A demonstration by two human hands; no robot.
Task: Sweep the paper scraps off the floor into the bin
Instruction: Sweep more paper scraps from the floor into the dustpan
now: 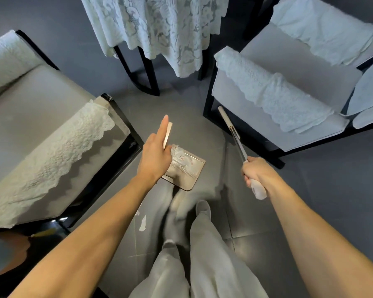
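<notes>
A beige plastic dustpan (188,175) holds crumpled white paper scraps (181,158). One torn white scrap (142,222) lies on the floor near the dustpan; a slim metal broom handle (237,138) slants to its right.

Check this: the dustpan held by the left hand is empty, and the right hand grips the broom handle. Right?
Not empty: the head view shows paper scraps lying in the dustpan held by the left hand. The right hand does grip the broom handle.

The dustpan (184,172) is sitting on the floor (202,130) between the left armchair (41,130) and the right armchair (289,67), with paper scraps (181,157) lying in it and the table (150,76) standing behind. The broom (237,143), in the right hand (254,175), is slanting to its right. Loose scraps (142,222) are lying nearer the person.
</notes>
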